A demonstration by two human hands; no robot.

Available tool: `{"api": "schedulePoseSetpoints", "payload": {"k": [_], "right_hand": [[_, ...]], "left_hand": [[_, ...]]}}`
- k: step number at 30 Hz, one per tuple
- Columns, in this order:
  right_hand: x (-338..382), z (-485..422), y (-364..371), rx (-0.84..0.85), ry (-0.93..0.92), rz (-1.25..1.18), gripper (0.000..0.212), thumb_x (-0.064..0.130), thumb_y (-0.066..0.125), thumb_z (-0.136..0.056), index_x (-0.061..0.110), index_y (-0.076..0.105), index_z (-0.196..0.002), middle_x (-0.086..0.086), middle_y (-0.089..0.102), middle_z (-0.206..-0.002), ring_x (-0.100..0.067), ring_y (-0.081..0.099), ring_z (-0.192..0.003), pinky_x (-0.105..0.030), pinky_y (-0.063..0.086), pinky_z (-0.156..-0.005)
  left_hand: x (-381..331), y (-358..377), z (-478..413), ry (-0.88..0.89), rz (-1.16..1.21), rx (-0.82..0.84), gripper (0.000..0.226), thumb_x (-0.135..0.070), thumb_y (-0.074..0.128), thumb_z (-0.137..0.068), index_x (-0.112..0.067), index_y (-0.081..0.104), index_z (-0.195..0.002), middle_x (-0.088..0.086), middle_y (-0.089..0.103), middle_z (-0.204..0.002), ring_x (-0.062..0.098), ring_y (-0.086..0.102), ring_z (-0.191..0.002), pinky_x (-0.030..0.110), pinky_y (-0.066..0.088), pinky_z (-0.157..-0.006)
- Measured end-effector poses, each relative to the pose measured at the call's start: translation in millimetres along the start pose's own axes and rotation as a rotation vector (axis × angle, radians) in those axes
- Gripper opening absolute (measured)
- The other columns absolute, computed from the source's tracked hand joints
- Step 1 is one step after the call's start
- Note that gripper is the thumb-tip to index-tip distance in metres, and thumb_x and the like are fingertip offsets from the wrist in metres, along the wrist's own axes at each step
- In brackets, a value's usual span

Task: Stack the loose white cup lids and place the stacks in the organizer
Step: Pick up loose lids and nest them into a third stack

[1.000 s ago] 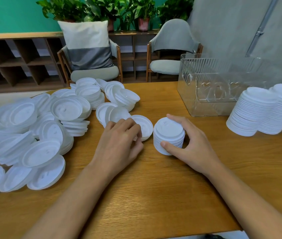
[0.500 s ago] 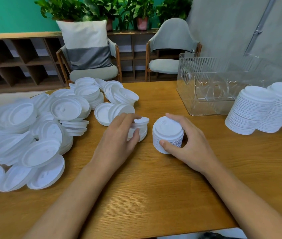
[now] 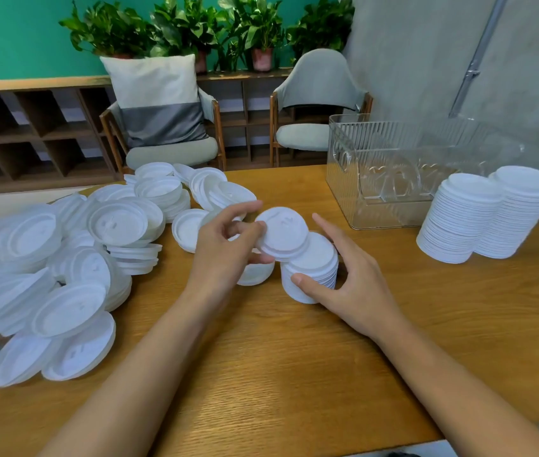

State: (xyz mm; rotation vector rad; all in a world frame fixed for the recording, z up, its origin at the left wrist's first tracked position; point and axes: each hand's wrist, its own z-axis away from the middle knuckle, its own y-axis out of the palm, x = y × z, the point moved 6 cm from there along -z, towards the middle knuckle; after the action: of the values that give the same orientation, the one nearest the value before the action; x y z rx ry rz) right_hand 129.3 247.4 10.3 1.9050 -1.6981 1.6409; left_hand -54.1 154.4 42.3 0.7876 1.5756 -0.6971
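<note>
Early going, by my read: the left hand (image 3: 225, 245) pinches a lid (image 3: 283, 234) over the small stack (image 3: 311, 272) gripped by the right hand (image 3: 354, 285) mid-table, two tall stacks (image 3: 459, 219) stand outside the seemingly empty organizer (image 3: 360, 206) at two o'clock, and a big loose pile (image 3: 63, 258) lies unstacked at nine o'clock.

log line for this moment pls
phase: stacking | left hand: pinches lid tilted over small stack | right hand: cups small stack | two tall stacks: on table beside organizer
</note>
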Motion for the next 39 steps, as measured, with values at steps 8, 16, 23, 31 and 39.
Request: {"api": "schedulePoseSetpoints", "payload": {"k": [8, 16, 23, 31, 39], "right_hand": [[0.6, 0.7, -0.1, -0.003, -0.026, -0.004, 0.083, 0.044, 0.085, -0.083, 0.039, 0.043, -0.155, 0.026, 0.052, -0.144, 0.008, 0.047, -0.134, -0.005, 0.036, -0.103], [2.0, 0.4, 2.8, 0.018, -0.039, -0.023, 0.078, 0.05, 0.082, -0.083, 0.036, 0.048, -0.151, 0.021, 0.057, -0.142, 0.001, 0.054, -0.131, -0.014, 0.043, -0.104], [2.6, 0.3, 3.1, 0.048, -0.028, -0.067, 0.091, 0.055, 0.081, -0.077, 0.04, 0.04, -0.157, 0.028, 0.051, -0.147, 0.009, 0.046, -0.136, -0.008, 0.038, -0.105], [-3.8, -0.5, 4.4, 0.06, -0.025, -0.032, 0.088, 0.044, 0.089, -0.076, 0.038, 0.049, -0.153, 0.024, 0.057, -0.138, 0.008, 0.049, -0.131, -0.008, 0.039, -0.102], [-2.1, 0.2, 5.1, 0.044, -0.042, -0.013, 0.089, 0.055, 0.085, -0.073, 0.035, 0.051, -0.153, 0.021, 0.059, -0.136, 0.003, 0.052, -0.13, -0.011, 0.042, -0.1]], "left_hand": [[9.1, 17.2, 2.6, 0.227, -0.451, 0.042, 0.009, -0.037, 0.075, -0.092, -0.036, 0.074, -0.101, -0.005, 0.063, -0.062, 0.005, 0.055, -0.06, 0.015, 0.043, -0.062], [13.5, 20.8, 7.1, 0.293, -0.52, 0.233, 0.064, -0.065, 0.069, -0.078, -0.041, 0.063, -0.137, -0.025, 0.062, -0.134, -0.004, 0.053, -0.129, 0.023, 0.044, -0.107], [10.9, 22.7, 8.7, 0.268, -0.487, 0.204, 0.071, -0.047, 0.094, -0.071, -0.035, 0.066, -0.136, -0.022, 0.068, -0.126, -0.003, 0.06, -0.119, 0.03, 0.05, -0.105], [19.1, 23.8, 5.9, 0.249, -0.47, 0.241, 0.069, -0.054, 0.094, -0.068, -0.035, 0.069, -0.13, -0.021, 0.068, -0.123, 0.002, 0.062, -0.12, 0.035, 0.051, -0.105], [18.8, 23.3, 11.2, 0.355, -0.587, 0.284, 0.077, -0.065, 0.081, -0.077, -0.029, 0.063, -0.142, -0.02, 0.061, -0.132, -0.004, 0.055, -0.124, 0.014, 0.041, -0.1]]}}
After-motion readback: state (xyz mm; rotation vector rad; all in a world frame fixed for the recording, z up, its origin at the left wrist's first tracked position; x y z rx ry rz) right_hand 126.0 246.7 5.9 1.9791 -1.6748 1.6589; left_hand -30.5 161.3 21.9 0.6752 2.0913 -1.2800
